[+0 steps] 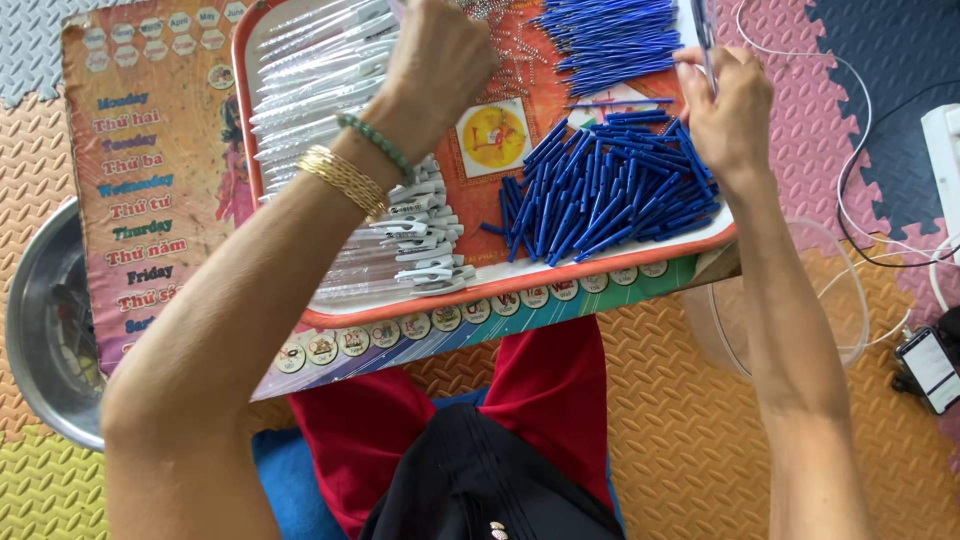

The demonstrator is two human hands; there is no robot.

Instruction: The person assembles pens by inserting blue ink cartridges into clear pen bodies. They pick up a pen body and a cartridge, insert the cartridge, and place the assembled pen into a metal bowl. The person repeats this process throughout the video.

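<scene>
My left hand (pixel 440 62) is closed in a fist above the far part of an orange-rimmed tray (pixel 520 285), over a scatter of small metal springs (pixel 505 45); what it holds is hidden. My right hand (pixel 730 110) pinches a thin pen part (pixel 705 30) upright at the tray's far right. Below it lies a heap of blue pen grip sections (pixel 610 195). Blue refills (pixel 610 40) are piled at the far edge. Clear pen barrels with white clips (pixel 400 230) fill the tray's left side.
The tray rests on a small colourful printed table (pixel 150 170) over my lap. A metal bowl (pixel 40 330) stands on the floor mat at the left, a clear plastic tub (pixel 850 300) at the right. White cables (pixel 880 220) and a phone (pixel 930 365) lie further right.
</scene>
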